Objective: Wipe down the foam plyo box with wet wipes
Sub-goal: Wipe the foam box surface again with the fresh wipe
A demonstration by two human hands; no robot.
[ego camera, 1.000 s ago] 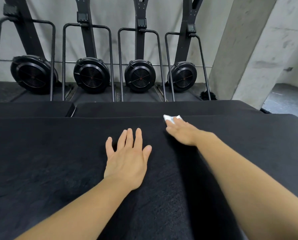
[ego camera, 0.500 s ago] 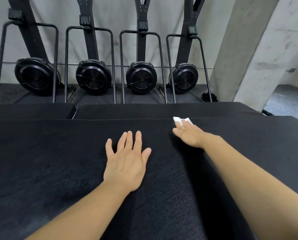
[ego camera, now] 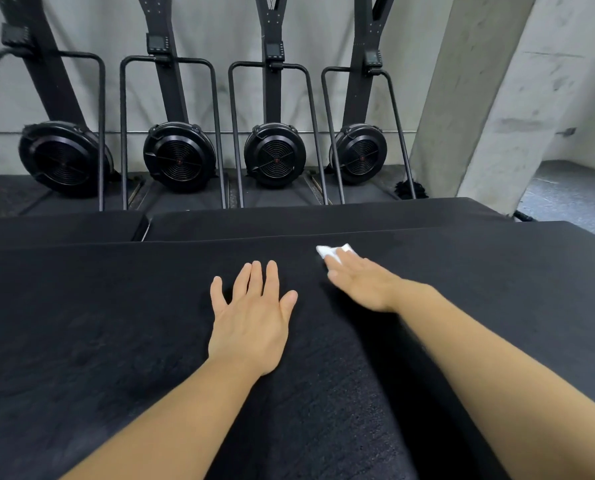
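The black foam plyo box (ego camera: 116,341) fills the lower half of the view, its top surface facing me. My left hand (ego camera: 251,320) lies flat on the box top near the middle, fingers straight and spread. My right hand (ego camera: 362,282) reaches toward the box's far edge and presses a white wet wipe (ego camera: 330,251) against the surface with straight fingers. Only the wipe's far end shows past the fingertips; the rest is hidden under the hand.
More black foam boxes (ego camera: 289,220) stand just beyond the far edge, one step lower. Behind them several black fan machines (ego camera: 275,157) with upright frames line the wall. A concrete pillar (ego camera: 479,98) rises at the right, with grey floor (ego camera: 573,195) beside it.
My right hand slid the wipe a little to the right along the far edge, then back left and slightly nearer. My left hand stayed flat in place.
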